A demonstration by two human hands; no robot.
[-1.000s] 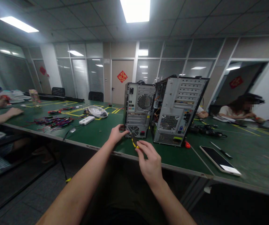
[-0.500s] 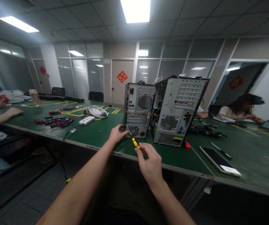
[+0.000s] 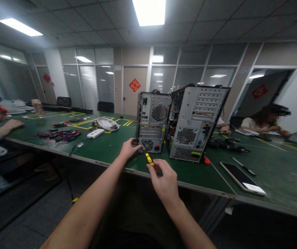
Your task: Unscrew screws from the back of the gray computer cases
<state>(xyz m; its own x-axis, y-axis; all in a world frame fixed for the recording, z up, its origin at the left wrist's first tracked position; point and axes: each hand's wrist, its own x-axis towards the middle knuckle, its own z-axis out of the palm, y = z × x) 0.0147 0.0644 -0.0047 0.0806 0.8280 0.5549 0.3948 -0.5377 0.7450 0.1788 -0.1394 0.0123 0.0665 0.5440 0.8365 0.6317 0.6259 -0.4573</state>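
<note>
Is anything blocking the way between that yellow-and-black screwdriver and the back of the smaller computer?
Nothing visible stands between them. The right hand holds the screwdriver, its shaft angled toward the smaller computer; the left hand is beside the tip. Contact is too small to tell.
</note>
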